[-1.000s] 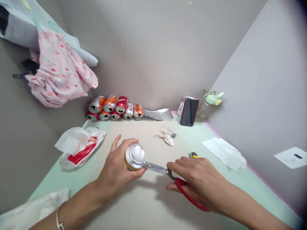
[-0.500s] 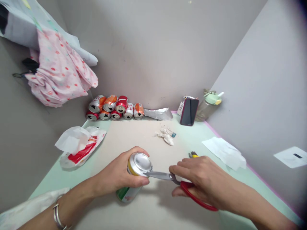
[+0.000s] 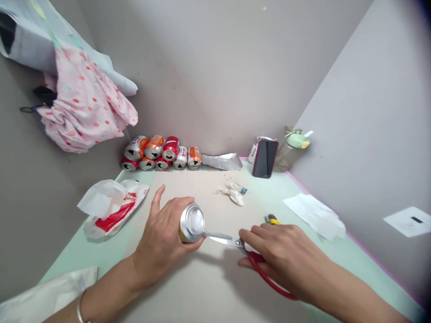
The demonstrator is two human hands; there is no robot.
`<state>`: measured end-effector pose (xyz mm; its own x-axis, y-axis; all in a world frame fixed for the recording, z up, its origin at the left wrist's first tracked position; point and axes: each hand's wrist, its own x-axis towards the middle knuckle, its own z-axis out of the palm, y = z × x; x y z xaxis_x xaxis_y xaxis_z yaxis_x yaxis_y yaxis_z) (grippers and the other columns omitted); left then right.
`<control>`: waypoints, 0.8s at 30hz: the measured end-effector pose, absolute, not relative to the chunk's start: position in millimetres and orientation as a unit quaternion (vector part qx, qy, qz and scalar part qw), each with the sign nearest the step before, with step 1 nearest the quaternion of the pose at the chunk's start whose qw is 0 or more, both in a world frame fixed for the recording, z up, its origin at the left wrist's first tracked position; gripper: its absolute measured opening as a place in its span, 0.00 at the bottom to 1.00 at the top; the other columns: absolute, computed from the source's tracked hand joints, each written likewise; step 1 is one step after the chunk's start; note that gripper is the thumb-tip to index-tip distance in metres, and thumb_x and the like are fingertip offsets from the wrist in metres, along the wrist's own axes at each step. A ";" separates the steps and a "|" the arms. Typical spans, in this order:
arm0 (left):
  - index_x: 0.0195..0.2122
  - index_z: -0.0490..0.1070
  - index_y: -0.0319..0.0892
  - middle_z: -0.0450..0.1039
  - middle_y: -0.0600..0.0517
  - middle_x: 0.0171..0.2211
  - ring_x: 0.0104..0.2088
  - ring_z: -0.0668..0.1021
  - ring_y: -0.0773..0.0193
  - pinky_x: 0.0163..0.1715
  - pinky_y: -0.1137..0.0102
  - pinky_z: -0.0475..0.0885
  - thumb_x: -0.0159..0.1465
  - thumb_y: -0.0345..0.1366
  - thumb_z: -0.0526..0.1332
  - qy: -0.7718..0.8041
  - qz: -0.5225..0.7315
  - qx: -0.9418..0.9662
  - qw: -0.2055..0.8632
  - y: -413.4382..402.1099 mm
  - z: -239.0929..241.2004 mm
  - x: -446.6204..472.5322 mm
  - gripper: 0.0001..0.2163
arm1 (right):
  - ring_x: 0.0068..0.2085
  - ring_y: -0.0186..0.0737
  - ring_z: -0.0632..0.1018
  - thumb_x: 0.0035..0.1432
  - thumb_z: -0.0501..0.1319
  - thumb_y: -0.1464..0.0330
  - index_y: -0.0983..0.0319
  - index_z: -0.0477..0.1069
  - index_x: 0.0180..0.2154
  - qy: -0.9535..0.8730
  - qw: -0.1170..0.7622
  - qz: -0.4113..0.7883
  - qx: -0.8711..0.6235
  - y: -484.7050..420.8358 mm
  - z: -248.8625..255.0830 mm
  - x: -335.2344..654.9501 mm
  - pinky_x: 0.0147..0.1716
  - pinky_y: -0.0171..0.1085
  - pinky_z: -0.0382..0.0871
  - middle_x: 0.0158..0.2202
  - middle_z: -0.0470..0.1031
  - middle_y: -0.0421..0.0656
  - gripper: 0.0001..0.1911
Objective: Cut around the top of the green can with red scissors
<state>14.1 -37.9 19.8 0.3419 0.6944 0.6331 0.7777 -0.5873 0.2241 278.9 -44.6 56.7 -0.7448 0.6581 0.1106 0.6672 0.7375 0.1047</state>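
My left hand (image 3: pixel 164 233) is wrapped round a drink can (image 3: pixel 192 223), its silvery concave bottom turned up and a bit of yellow wall showing below the rim. One finger of that hand sticks up, off the can. My right hand (image 3: pixel 279 255) grips red-handled scissors (image 3: pixel 225 239) by the handles. The scissor tips meet the can's side just under the rim; whether they pierce the metal I cannot tell. Most of the can's body is hidden by the left hand.
Several empty cans (image 3: pixel 171 148) are stacked against the back wall, beside a cut sheet of metal (image 3: pixel 222 161). A phone (image 3: pixel 265 158) leans near a bottle (image 3: pixel 290 150). Crumpled tissue (image 3: pixel 233 194), a yellow-and-black tool (image 3: pixel 272 219), white paper (image 3: pixel 314 214) and a plastic bag (image 3: pixel 116 211) lie on the table.
My left hand has turned the can, whose lower green part no longer shows, and lifted one finger. The scissors have shifted slightly left with my right hand.
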 end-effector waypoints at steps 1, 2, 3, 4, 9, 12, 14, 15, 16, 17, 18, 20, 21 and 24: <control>0.55 0.57 0.42 0.78 0.44 0.44 0.44 0.81 0.52 0.67 0.41 0.47 0.62 0.36 0.65 -0.448 -0.350 -0.820 0.069 -38.4 21.1 14.1 0.23 | 0.23 0.41 0.74 0.62 0.67 0.62 0.59 0.67 0.33 -0.931 0.024 -0.053 -0.360 -44.4 58.2 278.9 0.23 0.39 0.48 0.26 0.74 0.37 0.11; 0.55 0.56 0.42 0.78 0.44 0.44 0.44 0.81 0.51 0.67 0.40 0.46 0.62 0.36 0.64 -0.447 -0.342 -0.823 0.076 -38.8 22.0 14.0 0.23 | 0.24 0.41 0.75 0.62 0.67 0.62 0.59 0.68 0.33 -0.930 0.013 -0.036 -0.366 -44.3 60.0 278.9 0.24 0.39 0.48 0.26 0.75 0.38 0.11; 0.55 0.56 0.42 0.78 0.43 0.44 0.44 0.81 0.51 0.67 0.40 0.45 0.63 0.36 0.64 -0.446 -0.335 -0.826 0.081 -39.2 22.4 13.9 0.23 | 0.24 0.40 0.75 0.63 0.66 0.62 0.59 0.68 0.33 -0.928 0.004 -0.016 -0.373 -44.4 61.9 279.0 0.24 0.39 0.49 0.27 0.75 0.38 0.11; 0.55 0.55 0.42 0.78 0.42 0.44 0.45 0.81 0.51 0.67 0.40 0.44 0.63 0.36 0.64 -0.444 -0.331 -0.828 0.086 -39.5 22.3 13.7 0.23 | 0.25 0.40 0.76 0.63 0.66 0.62 0.59 0.68 0.33 -0.925 -0.004 0.006 -0.380 -44.6 64.0 279.2 0.24 0.39 0.50 0.27 0.76 0.38 0.10; 0.53 0.59 0.45 0.76 0.45 0.47 0.49 0.79 0.50 0.66 0.44 0.49 0.59 0.38 0.67 -0.472 -0.361 -0.802 -0.057 -39.9 21.3 14.7 0.24 | 0.24 0.36 0.74 0.66 0.62 0.55 0.58 0.66 0.30 -0.911 -0.006 0.128 -0.392 -44.6 74.0 281.2 0.25 0.35 0.55 0.24 0.75 0.36 0.17; 0.51 0.62 0.47 0.75 0.49 0.45 0.46 0.77 0.52 0.52 0.56 0.68 0.57 0.41 0.69 -0.518 -0.350 -0.716 -0.311 -39.5 27.7 15.9 0.23 | 0.21 0.33 0.68 0.66 0.60 0.52 0.57 0.63 0.29 -0.905 -0.005 0.175 -0.388 -43.3 77.6 280.8 0.23 0.33 0.54 0.21 0.69 0.33 0.20; 0.50 0.63 0.47 0.74 0.52 0.42 0.42 0.76 0.56 0.43 0.64 0.70 0.56 0.42 0.70 -0.514 -0.338 -0.663 -0.427 -38.7 34.1 15.7 0.23 | 0.21 0.33 0.66 0.67 0.59 0.51 0.57 0.62 0.29 -0.906 -0.001 0.179 -0.383 -42.3 77.3 279.8 0.23 0.32 0.54 0.21 0.68 0.32 0.20; 0.49 0.64 0.47 0.73 0.53 0.41 0.41 0.75 0.57 0.41 0.66 0.69 0.54 0.42 0.70 -0.509 -0.341 -0.645 -0.456 -38.2 37.1 15.1 0.24 | 0.22 0.33 0.66 0.67 0.59 0.51 0.57 0.62 0.30 -0.909 0.001 0.175 -0.378 -41.8 76.1 279.3 0.23 0.32 0.54 0.22 0.69 0.33 0.20; 0.48 0.65 0.47 0.72 0.53 0.40 0.40 0.74 0.59 0.40 0.68 0.68 0.53 0.41 0.71 -0.501 -0.346 -0.633 -0.478 -37.4 39.6 14.2 0.23 | 0.22 0.33 0.66 0.68 0.58 0.52 0.57 0.62 0.31 -0.914 0.004 0.166 -0.370 -41.1 74.0 278.9 0.24 0.33 0.54 0.23 0.70 0.33 0.19; 0.47 0.66 0.46 0.71 0.54 0.39 0.39 0.73 0.60 0.39 0.69 0.67 0.53 0.41 0.71 -0.488 -0.346 -0.625 -0.501 -36.6 41.7 13.1 0.23 | 0.23 0.34 0.68 0.69 0.58 0.53 0.57 0.63 0.32 -0.921 0.007 0.149 -0.360 -40.3 71.1 278.7 0.24 0.33 0.55 0.25 0.71 0.34 0.17; 0.46 0.66 0.45 0.71 0.54 0.38 0.38 0.72 0.61 0.37 0.70 0.66 0.53 0.41 0.71 -0.469 -0.338 -0.620 -0.530 -35.7 43.3 11.8 0.22 | 0.24 0.34 0.69 0.70 0.57 0.55 0.58 0.64 0.34 -0.929 0.013 0.124 -0.349 -39.2 67.6 278.6 0.24 0.34 0.55 0.27 0.72 0.36 0.15; 0.44 0.68 0.44 0.69 0.55 0.35 0.35 0.70 0.62 0.35 0.71 0.64 0.54 0.44 0.69 -0.423 -0.301 -0.614 -0.595 -34.2 45.4 9.2 0.20 | 0.25 0.36 0.71 0.73 0.54 0.61 0.59 0.66 0.38 -0.943 0.031 0.055 -0.328 -36.3 59.4 278.7 0.24 0.35 0.54 0.29 0.73 0.38 0.10; 0.44 0.68 0.43 0.69 0.55 0.35 0.35 0.70 0.62 0.34 0.71 0.64 0.54 0.45 0.69 -0.402 -0.281 -0.612 -0.621 -33.7 46.1 8.2 0.20 | 0.26 0.37 0.71 0.73 0.53 0.64 0.59 0.67 0.39 -0.946 0.040 0.021 -0.320 -34.8 55.4 278.7 0.24 0.36 0.53 0.29 0.73 0.39 0.09; 0.44 0.68 0.43 0.67 0.55 0.34 0.34 0.69 0.63 0.33 0.72 0.62 0.55 0.47 0.69 -0.393 -0.273 -0.602 -0.640 -33.2 46.9 6.8 0.21 | 0.26 0.38 0.72 0.73 0.51 0.67 0.60 0.67 0.42 -0.948 0.056 -0.042 -0.312 -31.0 46.6 278.0 0.24 0.37 0.53 0.30 0.72 0.40 0.07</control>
